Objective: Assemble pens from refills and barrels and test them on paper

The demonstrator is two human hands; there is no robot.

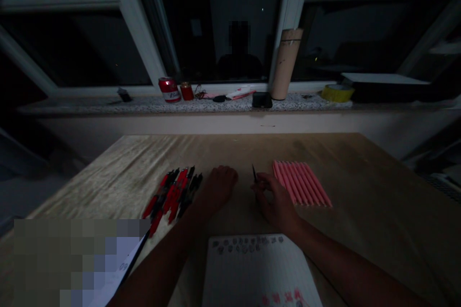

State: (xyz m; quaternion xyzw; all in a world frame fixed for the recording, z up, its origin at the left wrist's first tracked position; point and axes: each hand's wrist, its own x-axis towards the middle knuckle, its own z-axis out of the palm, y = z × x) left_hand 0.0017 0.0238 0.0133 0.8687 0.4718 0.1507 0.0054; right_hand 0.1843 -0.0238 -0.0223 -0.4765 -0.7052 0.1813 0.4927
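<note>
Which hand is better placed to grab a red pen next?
Probably the left hand: it lies just beside the red and black pens, and nothing shows in its grasp. The right hand is farther off, nearer the pink sticks, and holds a slim dark pen.

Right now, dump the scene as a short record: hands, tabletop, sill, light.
left hand: fingers curled, no held item visible; nearest the slim red and black pens
right hand: holds a slim dark pen, tip pointing away from the person
right of right hand: slim pink sticks, side by side
near edge: lined white notebook page, dark and reddish marks
sill: red metal can, tall tan tube, yellow tape roll
light: dim
</note>
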